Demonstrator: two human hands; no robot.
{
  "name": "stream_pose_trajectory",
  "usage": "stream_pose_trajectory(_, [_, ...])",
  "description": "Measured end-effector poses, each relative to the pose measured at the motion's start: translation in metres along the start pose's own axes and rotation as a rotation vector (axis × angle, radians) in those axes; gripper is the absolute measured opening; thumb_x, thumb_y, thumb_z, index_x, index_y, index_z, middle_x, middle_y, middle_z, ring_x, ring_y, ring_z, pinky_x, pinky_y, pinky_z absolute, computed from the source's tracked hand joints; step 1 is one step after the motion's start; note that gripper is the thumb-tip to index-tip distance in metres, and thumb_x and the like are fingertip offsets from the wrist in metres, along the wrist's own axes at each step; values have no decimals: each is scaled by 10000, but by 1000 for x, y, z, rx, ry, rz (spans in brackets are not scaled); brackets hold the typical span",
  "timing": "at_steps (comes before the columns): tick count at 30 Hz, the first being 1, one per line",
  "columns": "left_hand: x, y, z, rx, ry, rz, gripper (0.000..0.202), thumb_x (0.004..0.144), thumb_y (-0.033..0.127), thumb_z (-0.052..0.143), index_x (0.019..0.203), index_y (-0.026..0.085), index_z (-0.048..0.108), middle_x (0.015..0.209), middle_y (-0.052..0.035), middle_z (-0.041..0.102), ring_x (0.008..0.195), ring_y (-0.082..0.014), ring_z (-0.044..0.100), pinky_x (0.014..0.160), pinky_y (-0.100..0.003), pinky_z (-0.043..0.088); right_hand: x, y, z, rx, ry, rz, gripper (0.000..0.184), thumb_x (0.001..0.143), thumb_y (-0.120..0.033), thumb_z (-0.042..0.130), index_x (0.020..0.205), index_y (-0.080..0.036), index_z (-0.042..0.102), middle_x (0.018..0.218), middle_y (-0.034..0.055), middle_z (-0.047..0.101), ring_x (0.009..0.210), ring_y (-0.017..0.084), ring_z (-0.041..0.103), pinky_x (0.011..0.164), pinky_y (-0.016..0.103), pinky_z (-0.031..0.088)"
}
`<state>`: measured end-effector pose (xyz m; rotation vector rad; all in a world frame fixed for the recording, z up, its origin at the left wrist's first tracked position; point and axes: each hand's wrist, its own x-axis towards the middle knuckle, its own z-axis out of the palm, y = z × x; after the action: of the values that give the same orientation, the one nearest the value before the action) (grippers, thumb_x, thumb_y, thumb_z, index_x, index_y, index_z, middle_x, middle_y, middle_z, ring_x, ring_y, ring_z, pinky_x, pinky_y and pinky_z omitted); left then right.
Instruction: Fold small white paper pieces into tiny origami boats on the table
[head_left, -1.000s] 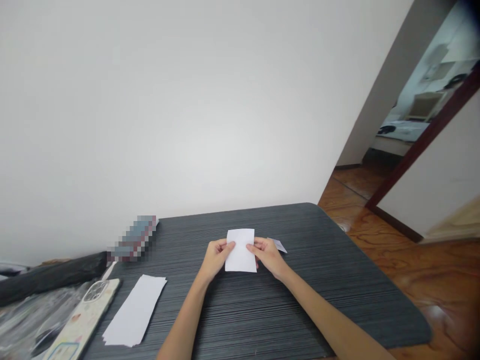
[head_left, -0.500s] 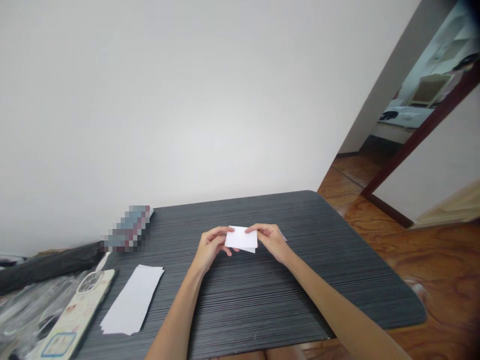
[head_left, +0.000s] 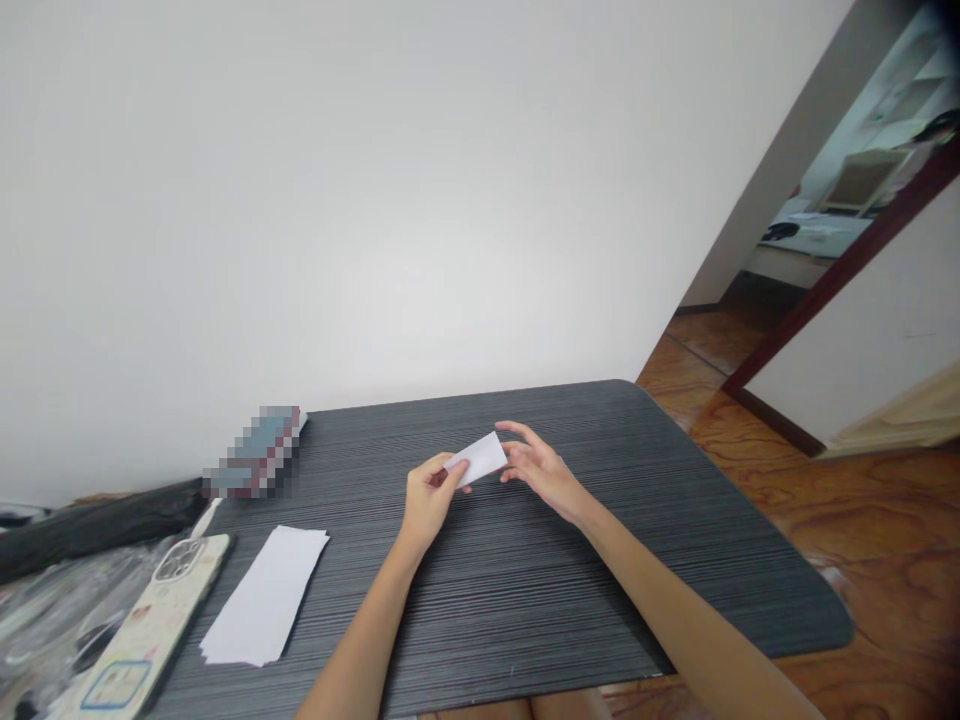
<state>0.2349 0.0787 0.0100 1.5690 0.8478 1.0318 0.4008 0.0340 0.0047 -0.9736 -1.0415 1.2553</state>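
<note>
Left hand [head_left: 429, 495]: closed in a pinch, thumb on top and fingers beneath, with hold of the slip's near left end.
Right hand [head_left: 544, 475]: loosely open, fingers spread and curved toward the left hand, gripping nothing; the fingertips are at the slip's right end, and whether they touch it I cannot tell.
Slip [head_left: 481, 458]: small, white, plain on its upper face; held between the two hands above the table, tilted so that its right end points up and away.
Arms: bare, coming in from the lower edge, one on each side of the table's middle.
Table [head_left: 510, 620]: dark, finely streaked top with rounded corners at the right; its back edge runs along the wall.
Sheets [head_left: 264, 598]: a white, slightly uneven pile lying left of the left arm, well apart from the hands.
Phone [head_left: 154, 620]: pale patterned case, camera end away from the person, just left of the sheets.
Plastic [head_left: 45, 620]: clear and crumpled, beside the phone.
Roll [head_left: 97, 530]: long and black, behind the plastic.
Back left: a pixelated item [head_left: 262, 445] near the wall [head_left: 375, 200].
Right: wood-look floor [head_left: 885, 530] beyond the table.
</note>
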Motion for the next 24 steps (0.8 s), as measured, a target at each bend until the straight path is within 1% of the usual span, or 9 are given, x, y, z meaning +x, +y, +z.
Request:
stream_pose_trajectory(2, [-1,-3,3,-12,14,-26,230,693,337,584,751,123,645,687,-23,605,565,-127,541,527,-224,459,1,2,1,-56,12,-63,377,700,-344,595,1035,-221,472,904,37,565,654,107,541,516,223,468])
stream_pose_trajectory(4, [-3,-5,6,14,6,-25,233,693,329,584,777,122,650,704,-28,616,607,-135,546,555,-218,452,1,4,3,-96,46,-90,288,691,-342,598,916,-191,501,844,29,558,574,92,512,428,205,451])
stream_pose_trajectory(6, [-4,-6,9,58,-12,-32,225,695,316,583,781,120,651,696,-29,619,599,-128,539,549,-207,434,1,6,5,-114,100,-101,242,696,-339,589,852,-175,504,773,20,548,531,88,497,376,195,436])
stream_pose_trajectory(9, [-6,-6,12,70,-33,-42,215,683,303,596,788,120,635,718,-32,621,617,-130,544,547,-202,428,1,4,5,-100,173,-118,295,676,-310,607,916,-188,485,814,23,543,584,112,541,407,215,477])
stream_pose_trajectory(11, [-6,-6,14,20,-41,-43,264,672,293,609,880,130,600,778,-36,625,652,-137,559,565,-207,437,1,2,4,-112,195,-137,314,677,-286,610,945,-196,472,834,23,547,588,116,563,458,238,496])
stream_pose_trajectory(13, [-7,-5,15,-42,-57,-61,378,674,285,611,1014,145,522,788,-34,626,631,-130,561,551,-206,435,1,0,2,-155,190,-156,256,696,-272,593,911,-187,482,791,14,556,525,100,557,486,251,488])
stream_pose_trajectory(15, [-7,-4,14,-72,-58,-72,431,691,287,599,1075,150,460,751,-28,622,593,-119,553,526,-197,421,0,0,1,-205,167,-164,185,715,-272,573,854,-173,502,748,11,561,488,90,542,505,256,477])
stream_pose_trajectory(18, [-6,-3,13,-91,-33,-69,391,718,302,572,1056,146,452,722,-27,612,607,-122,557,536,-196,417,0,1,1,-229,137,-158,182,719,-277,566,857,-170,516,739,16,565,530,103,542,533,263,477])
stream_pose_trajectory(24, [-5,-2,12,-89,-21,-69,300,740,315,541,981,153,467,787,-43,612,658,-125,562,542,-187,411,1,3,3,-206,91,-142,198,702,-239,577,881,-178,518,778,24,566,640,125,552,558,255,482])
